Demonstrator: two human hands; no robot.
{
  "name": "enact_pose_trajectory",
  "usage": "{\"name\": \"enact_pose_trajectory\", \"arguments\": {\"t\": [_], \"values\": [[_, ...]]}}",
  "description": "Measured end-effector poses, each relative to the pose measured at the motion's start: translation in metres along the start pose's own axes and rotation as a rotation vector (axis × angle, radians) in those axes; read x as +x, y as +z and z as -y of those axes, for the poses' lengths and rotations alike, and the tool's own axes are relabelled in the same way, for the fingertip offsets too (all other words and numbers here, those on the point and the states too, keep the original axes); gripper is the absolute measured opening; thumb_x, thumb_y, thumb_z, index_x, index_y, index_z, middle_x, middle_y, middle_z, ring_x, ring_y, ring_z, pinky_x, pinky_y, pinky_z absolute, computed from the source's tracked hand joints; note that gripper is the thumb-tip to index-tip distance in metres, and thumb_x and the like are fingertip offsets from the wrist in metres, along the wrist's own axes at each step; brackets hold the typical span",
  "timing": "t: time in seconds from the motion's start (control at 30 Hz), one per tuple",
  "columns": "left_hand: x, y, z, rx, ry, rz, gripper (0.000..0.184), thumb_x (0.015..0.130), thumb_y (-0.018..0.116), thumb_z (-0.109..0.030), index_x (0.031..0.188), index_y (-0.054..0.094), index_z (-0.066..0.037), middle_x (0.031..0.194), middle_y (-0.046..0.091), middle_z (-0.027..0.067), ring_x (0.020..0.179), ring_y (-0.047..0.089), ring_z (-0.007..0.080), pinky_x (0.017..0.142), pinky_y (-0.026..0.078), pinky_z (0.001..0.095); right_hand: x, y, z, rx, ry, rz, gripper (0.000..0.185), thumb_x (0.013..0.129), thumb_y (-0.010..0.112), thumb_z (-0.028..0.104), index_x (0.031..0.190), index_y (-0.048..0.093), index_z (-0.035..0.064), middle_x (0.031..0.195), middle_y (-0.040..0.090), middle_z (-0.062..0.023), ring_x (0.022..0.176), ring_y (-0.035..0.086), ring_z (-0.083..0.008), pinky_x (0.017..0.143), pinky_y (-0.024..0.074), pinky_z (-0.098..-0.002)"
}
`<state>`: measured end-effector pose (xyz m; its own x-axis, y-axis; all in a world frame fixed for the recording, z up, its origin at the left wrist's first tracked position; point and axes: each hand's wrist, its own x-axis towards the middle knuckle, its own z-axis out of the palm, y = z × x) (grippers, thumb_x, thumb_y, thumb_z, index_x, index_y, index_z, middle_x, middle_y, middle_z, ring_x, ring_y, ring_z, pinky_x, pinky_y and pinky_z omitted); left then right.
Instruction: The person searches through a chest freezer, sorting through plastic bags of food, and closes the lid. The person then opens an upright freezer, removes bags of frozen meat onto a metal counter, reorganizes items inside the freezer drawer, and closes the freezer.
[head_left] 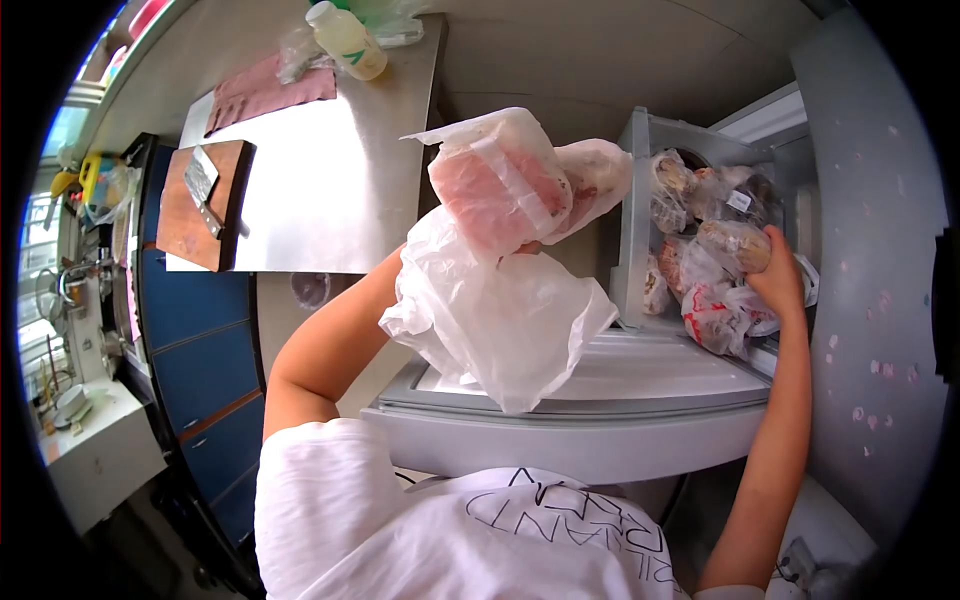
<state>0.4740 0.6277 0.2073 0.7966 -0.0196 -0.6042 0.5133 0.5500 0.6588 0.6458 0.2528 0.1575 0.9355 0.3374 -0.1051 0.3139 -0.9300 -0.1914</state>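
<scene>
My left hand (pixel 526 248) is mostly hidden behind what it grips: clear plastic bags of pinkish frozen meat (pixel 500 190), with a crumpled white plastic bag (pixel 495 310) hanging below. A second bagged piece of meat (pixel 596 185) sticks out to the right of the first. My right hand (pixel 780 275) reaches into an open freezer drawer (pixel 632 235), its fingers curled round one end of a plastic bag of brownish food (pixel 733 243). Several other bagged foods (pixel 720 190) crowd the drawer, and a bag with red print (pixel 715 315) lies nearest me.
The open freezer door (pixel 570 430) lies between my body and the drawer. On the left stands a metal-topped table (pixel 320 190) with a cleaver (pixel 202 185) on a wooden cutting board (pixel 175 230), a pink cloth (pixel 270 95) and a capped bottle (pixel 347 42). A grey panel (pixel 875 260) borders the right.
</scene>
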Motion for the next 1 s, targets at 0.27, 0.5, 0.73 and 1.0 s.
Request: {"name": "enact_pose_trajectory", "arguments": {"t": [0.27,0.5,0.73,1.0], "values": [[0.004,0.014,0.000,0.040,-0.029,0.021,0.065,0.069,0.047,0.001,0.132,0.033,-0.004,0.103,0.056,0.0136,0.082,0.058,0.0185,0.074,0.048,0.0290,0.000,-0.002,0.003,-0.020,0.020,0.023,0.060,0.059,0.067,0.007,0.115,0.045,0.0058,0.112,0.054,-0.0176,0.103,0.052,-0.0354,0.085,0.0428,-0.0382],[0.010,0.015,0.003,0.096,-0.038,0.098,0.068,0.071,0.047,-0.001,0.136,0.025,-0.006,0.102,0.053,0.0120,0.073,0.058,0.0166,0.069,0.048,0.0290,0.001,0.000,0.000,-0.024,0.010,0.016,0.063,0.059,0.068,0.007,0.117,0.044,0.0063,0.113,0.054,-0.0173,0.104,0.051,-0.0351,0.086,0.0429,-0.0378],[0.004,0.021,0.002,0.104,0.019,0.020,0.062,0.071,0.049,0.001,0.130,0.033,-0.001,0.090,0.056,0.0107,0.066,0.058,0.0171,0.063,0.046,0.0275,-0.001,-0.006,0.009,-0.022,0.056,0.042,0.063,0.059,0.067,0.006,0.118,0.044,0.0074,0.116,0.052,-0.0168,0.106,0.050,-0.0348,0.087,0.0422,-0.0379],[0.015,0.006,0.007,-0.040,0.075,0.157,0.054,0.076,0.055,-0.005,0.126,0.035,-0.004,0.096,0.053,0.0114,0.069,0.057,0.0172,0.063,0.051,0.0278,-0.001,-0.005,0.007,-0.030,0.053,0.042,0.063,0.059,0.067,0.006,0.118,0.043,0.0078,0.116,0.052,-0.0158,0.106,0.050,-0.0350,0.087,0.0425,-0.0387]]}}
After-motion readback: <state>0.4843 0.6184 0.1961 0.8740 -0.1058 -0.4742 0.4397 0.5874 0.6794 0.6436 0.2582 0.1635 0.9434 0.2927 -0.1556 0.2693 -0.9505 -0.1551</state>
